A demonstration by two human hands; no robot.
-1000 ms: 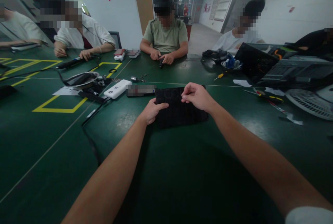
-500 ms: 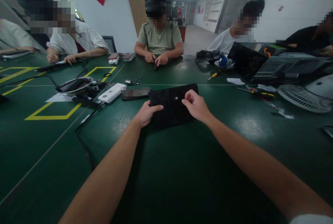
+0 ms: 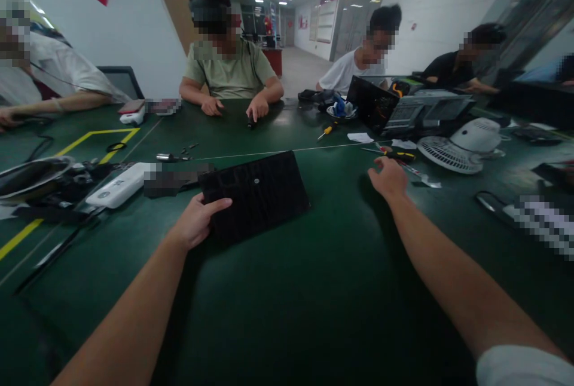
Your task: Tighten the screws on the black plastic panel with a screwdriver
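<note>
My left hand (image 3: 197,218) grips a flat black rectangular panel (image 3: 264,201) by its left end, thumb on top and fingers underneath. The panel has faint raised lines and a small round silver spot near its upper middle. It is tilted slightly, held over the green table. Away to the right, my right hand (image 3: 389,178) reaches forward above the table, its fingers loosely bent and apart, with nothing visible in them. Just beyond it lies a screwdriver with a yellow and black handle (image 3: 399,155), partly hidden by the fingers.
The green table (image 3: 278,314) bears a white power bank (image 3: 121,186), a small yellow screwdriver (image 3: 328,130), a white fan (image 3: 457,147) and an opened computer case (image 3: 426,111). Loose small metal parts lie near a silver cylinder (image 3: 167,158). Several people sit around, one opposite (image 3: 228,69).
My right hand has left the panel and moved right toward the yellow and black screwdriver. My left hand still holds the panel. The view has turned to the right.
</note>
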